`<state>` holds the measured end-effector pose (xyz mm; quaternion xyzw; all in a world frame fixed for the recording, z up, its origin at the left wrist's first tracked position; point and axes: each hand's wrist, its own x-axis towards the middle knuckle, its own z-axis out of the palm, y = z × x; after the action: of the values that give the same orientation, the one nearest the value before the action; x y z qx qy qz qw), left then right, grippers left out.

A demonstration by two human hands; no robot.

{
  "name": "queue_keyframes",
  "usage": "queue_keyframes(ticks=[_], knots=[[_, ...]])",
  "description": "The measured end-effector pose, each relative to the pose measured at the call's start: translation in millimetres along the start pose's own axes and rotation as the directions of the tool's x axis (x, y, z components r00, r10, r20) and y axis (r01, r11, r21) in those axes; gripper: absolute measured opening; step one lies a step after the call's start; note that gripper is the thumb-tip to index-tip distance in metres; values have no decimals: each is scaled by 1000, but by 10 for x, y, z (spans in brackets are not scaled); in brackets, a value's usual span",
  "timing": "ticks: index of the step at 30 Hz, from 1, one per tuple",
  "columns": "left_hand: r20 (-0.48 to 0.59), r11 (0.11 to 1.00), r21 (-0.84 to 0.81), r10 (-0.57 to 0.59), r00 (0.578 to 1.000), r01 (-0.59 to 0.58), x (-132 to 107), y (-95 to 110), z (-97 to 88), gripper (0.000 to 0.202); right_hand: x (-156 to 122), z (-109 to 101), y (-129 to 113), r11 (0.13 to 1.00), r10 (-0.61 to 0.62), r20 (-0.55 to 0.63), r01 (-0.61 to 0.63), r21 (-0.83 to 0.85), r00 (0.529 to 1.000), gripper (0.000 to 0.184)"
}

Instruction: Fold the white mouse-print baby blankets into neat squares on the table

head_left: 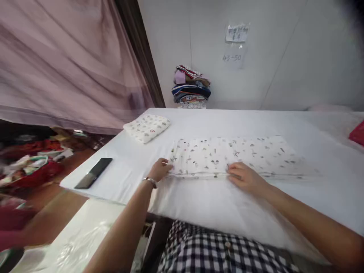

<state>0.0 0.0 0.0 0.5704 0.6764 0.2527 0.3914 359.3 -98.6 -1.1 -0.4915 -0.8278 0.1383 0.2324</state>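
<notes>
A long white cloth (pixel 210 155) with small printed motifs lies folded into a flat strip on the white table. My left hand (pixel 160 169), with a bracelet at the wrist, is closed on the strip's near left corner. Around the middle of its near edge, my right hand (pixel 244 176) grips the same cloth with thumb and fingers; some fingertips are hidden. Farther back on the left rests another printed white cloth (pixel 147 128), folded into a small flat packet and apart from both hands.
A dark phone-like slab (pixel 94 173) lies by the left edge of the table (pixel 131 163). Several folded fabrics form a stack (pixel 191 89) against the wall. A pink curtain (pixel 71 60) hangs at left, above a cluttered floor. Something red (pixel 356 133) shows at far right.
</notes>
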Motion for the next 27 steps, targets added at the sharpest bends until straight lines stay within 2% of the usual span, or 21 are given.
queue_keyframes(ticks=[5, 8, 10, 16, 20, 24, 27], knots=[[57, 996, -79, -46, 997, 50, 46, -38, -54, 42, 505, 344, -398, 985, -174, -50, 175, 0, 983, 20], [51, 990, -124, -62, 997, 68, 59, -79, -73, 49, 726, 554, -481, 975, -196, -16, 193, -108, 981, 16], [56, 980, -178, -80, 995, 89, 62, -102, -83, 54, 780, 635, -478, 967, -202, -12, 198, -157, 979, 18], [57, 974, -199, -94, 994, 103, 74, -100, -93, 56, 660, 688, -429, 936, -301, -19, 292, -196, 953, 28], [55, 961, -232, -142, 988, 151, 108, -89, -90, 53, 620, 739, -450, 935, -317, -28, 308, -177, 948, 26], [-47, 974, -150, -179, 983, 170, 173, -109, -56, 48, 559, 686, -480, 935, -327, -40, 318, -156, 944, 23], [-133, 994, -14, -111, 985, 110, 164, -97, -17, 49, 407, 497, -422, 939, -334, -47, 328, -101, 941, 23]])
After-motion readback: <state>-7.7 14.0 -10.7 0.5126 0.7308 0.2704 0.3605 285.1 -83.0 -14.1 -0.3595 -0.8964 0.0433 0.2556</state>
